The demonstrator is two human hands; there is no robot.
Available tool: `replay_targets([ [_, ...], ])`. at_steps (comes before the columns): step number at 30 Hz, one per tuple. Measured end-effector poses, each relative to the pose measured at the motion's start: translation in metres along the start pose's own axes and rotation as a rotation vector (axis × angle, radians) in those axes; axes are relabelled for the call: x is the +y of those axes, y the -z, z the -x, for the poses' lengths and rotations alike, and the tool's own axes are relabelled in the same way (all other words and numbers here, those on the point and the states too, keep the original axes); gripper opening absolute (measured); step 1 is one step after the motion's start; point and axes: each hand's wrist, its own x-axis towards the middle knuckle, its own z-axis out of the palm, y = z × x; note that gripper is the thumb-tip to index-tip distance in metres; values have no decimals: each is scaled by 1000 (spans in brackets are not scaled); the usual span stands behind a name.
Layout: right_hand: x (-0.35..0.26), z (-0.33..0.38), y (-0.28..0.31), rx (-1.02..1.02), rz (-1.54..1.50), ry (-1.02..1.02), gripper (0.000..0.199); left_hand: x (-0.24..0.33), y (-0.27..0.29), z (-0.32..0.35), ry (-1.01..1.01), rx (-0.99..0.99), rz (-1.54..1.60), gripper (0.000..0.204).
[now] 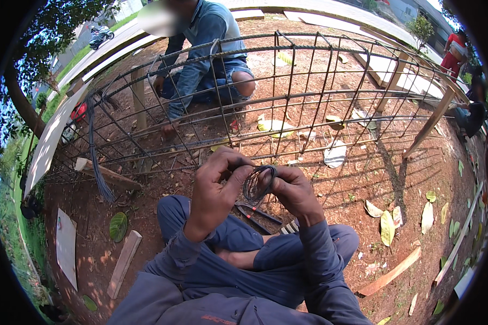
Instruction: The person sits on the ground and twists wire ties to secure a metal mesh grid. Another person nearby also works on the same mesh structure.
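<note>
Between my two hands, above my crossed legs, is a small coil of thin dark wire (257, 184). My left hand (220, 187) pinches the coil's left side between thumb and forefinger. On the coil's right side, my right hand (294, 190) grips it with closed fingers. A pair of pincers (257, 215) with dark handles lies below the coil, by my legs. Just beyond my hands stretches a long rebar cage (287, 92) of lengthwise bars and square stirrups. A bundle of long wires (95, 157) hangs over the cage's left part.
Wooden stakes (431, 122) prop the cage. Behind it a co-worker (209, 59) crouches, one hand low by the bars. Boards (123, 264) and a wood strip (390, 273) lie on the leaf-strewn soil. Another person (455, 51) is at the far right.
</note>
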Motion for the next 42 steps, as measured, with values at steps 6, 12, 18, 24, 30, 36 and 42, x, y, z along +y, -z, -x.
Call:
replay_targets([
  [6,7,-1,0,9,99,95,31,-2,-3,7,46,39,21,6],
  [12,3,0,-5,9,15,58,40,-1,-1,7,133,22,157,6],
  [18,1,1,-10,65,-100,-2,45,0,1,5,33,-13,75,6],
  [24,-9,5,-23,156,-22,22,31,1,9,-2,-314,-162,-206,13],
  [30,-17,6,-25,136,154,147,21,2,20,-4,-382,-223,-251,22],
  [36,-23,8,-21,228,258,243,17,-5,6,7,73,62,63,20],
  [42,-18,6,-16,203,245,265,15,-12,7,7,576,-112,448,19],
])
